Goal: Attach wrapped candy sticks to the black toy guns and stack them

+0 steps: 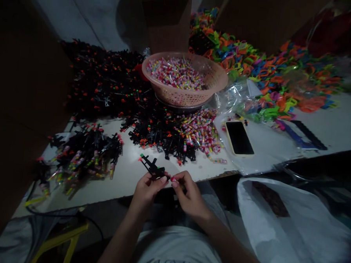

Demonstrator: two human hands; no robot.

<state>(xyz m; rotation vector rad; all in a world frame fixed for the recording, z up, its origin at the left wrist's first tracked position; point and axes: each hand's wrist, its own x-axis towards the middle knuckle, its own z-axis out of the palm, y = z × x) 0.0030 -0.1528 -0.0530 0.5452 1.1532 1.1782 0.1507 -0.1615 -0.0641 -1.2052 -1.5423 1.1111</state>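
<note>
My left hand is closed on a small black toy gun with a green and orange tip, which points up and to the left. My right hand pinches a small wrapped candy tube by its pinkish-red end, right at the rear of the gun; most of the tube is hidden by the fingers. Just beyond my hands lies a heap of black toy guns, and beside it a pile of candy tubes. To the left, a bunch of guns with candy tubes attached rests on the table.
A pink plastic basket of candy tubes stands at the back. A large mound of black guns fills the back left; colourful plastic pieces spread over the back right. A phone lies on clear plastic. A white sack hangs below the edge.
</note>
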